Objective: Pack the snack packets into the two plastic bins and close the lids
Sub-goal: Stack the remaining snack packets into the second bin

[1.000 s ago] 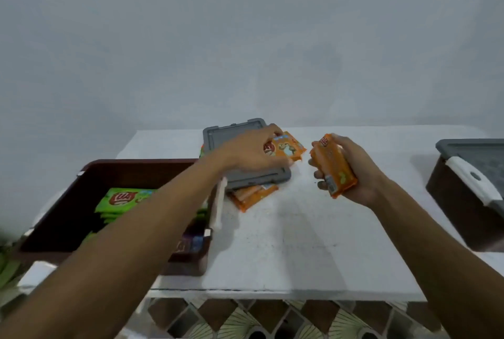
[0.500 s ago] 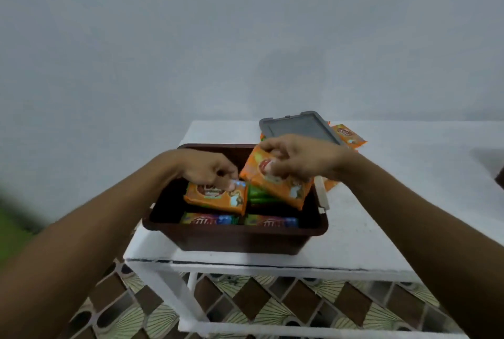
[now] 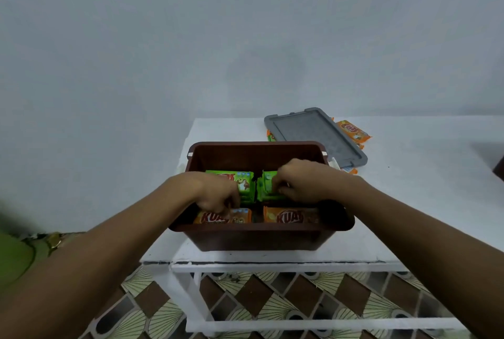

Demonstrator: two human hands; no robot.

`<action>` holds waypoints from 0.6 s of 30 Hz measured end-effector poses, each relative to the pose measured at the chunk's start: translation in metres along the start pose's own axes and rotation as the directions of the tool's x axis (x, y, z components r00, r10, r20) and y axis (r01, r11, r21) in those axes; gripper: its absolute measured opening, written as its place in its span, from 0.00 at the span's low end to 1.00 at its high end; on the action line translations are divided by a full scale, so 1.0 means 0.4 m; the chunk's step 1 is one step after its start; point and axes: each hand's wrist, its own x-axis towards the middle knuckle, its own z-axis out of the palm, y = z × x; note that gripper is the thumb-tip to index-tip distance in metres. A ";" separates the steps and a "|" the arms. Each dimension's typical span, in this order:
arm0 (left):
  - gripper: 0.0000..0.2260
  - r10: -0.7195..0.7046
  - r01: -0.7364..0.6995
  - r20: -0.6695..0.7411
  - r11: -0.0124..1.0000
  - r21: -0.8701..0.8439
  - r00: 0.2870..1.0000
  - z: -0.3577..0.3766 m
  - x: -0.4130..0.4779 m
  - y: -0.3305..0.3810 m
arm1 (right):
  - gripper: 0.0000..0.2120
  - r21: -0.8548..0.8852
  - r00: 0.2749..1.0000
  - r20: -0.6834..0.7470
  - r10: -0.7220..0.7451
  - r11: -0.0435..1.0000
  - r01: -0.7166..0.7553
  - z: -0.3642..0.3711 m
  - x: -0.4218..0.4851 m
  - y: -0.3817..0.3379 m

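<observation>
Inside the bin (image 3: 256, 153) now, orange packets (image 3: 289, 217) (hands (image 3: 218, 194) too).

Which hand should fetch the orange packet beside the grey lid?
Right. The right hand is in the bin's right half, nearer the orange packet and grey lid; the left hand would probably cross over.

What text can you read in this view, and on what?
"KUA": left orange packet, front of the brown bin; further letters unclear.
"KUA": right orange packet beside it.
Red logo on the orange packet by the grey lid: too blurred.
Print on the green packets: unreadable.
</observation>
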 end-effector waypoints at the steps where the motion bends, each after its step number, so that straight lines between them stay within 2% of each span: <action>1: 0.14 0.006 -0.006 0.004 1.000 0.015 1.000 -0.003 -0.002 0.004 | 0.14 -0.047 0.998 -0.055 -0.010 0.999 0.007 -0.004 0.008 0.002; 2: 0.14 0.017 -0.017 0.006 0.999 0.034 1.000 -0.007 -0.003 0.005 | 0.15 -0.091 0.996 -0.077 -0.034 0.996 0.027 -0.005 0.019 0.002; 4: 0.12 0.047 -0.043 -0.060 0.997 0.067 0.997 -0.027 -0.006 0.006 | 0.18 -0.128 0.996 -0.028 -0.081 0.989 0.077 0.001 0.053 0.000; 6: 0.10 0.077 -0.058 -0.232 0.995 0.087 0.970 -0.049 -0.002 0.000 | 0.19 -0.114 0.993 0.087 -0.076 0.990 0.086 0.015 0.090 -0.006; 8: 0.12 0.096 -0.048 -0.354 0.989 0.142 0.930 -0.060 0.014 -0.008 | 0.18 -0.142 0.984 0.176 -0.035 0.988 0.060 0.032 0.117 -0.006; 11: 0.17 0.080 -0.029 -0.345 0.988 0.151 0.935 -0.048 0.041 -0.015 | 0.17 -0.257 0.990 0.143 -0.010 0.965 0.046 0.039 0.128 0.001; 15: 0.19 0.063 -0.034 -0.316 0.995 0.096 0.947 -0.030 0.059 -0.033 | 0.18 -0.233 0.994 0.107 -0.021 0.971 0.046 0.049 0.123 0.011; 18: 0.21 0.059 -0.026 -0.271 0.992 0.124 0.961 -0.030 0.065 -0.034 | 0.25 -0.175 0.990 0.137 -0.039 0.983 0.063 0.042 0.097 0.029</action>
